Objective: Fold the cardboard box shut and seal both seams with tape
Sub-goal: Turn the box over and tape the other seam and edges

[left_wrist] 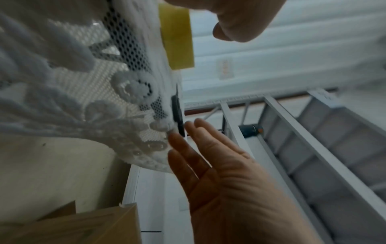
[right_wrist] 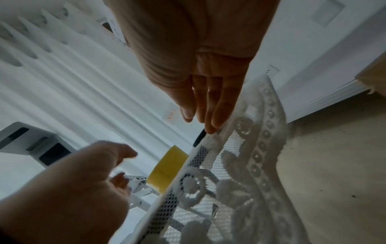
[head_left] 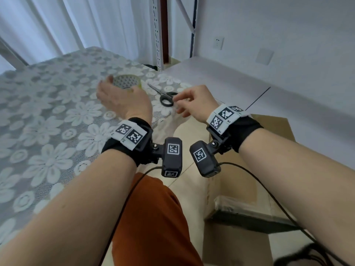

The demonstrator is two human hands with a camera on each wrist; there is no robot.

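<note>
- The cardboard box sits on the floor to my right, below the table edge, well apart from both my hands. Whether its flaps lie fully shut I cannot tell, since my right arm covers much of it.
- The tape roll lies flat on the lace tablecloth, within easy reach for the sealing step.
- My left hand cups just over the roll, fingers spread and loosely bent. I judge it is about to pick the roll up, but it has closed on nothing yet.
- My right hand hovers near the scissors, fingers relaxed, nothing held. The scissors lie just beside the roll, probably for cutting strips.
- What the box contains is hidden.
</note>
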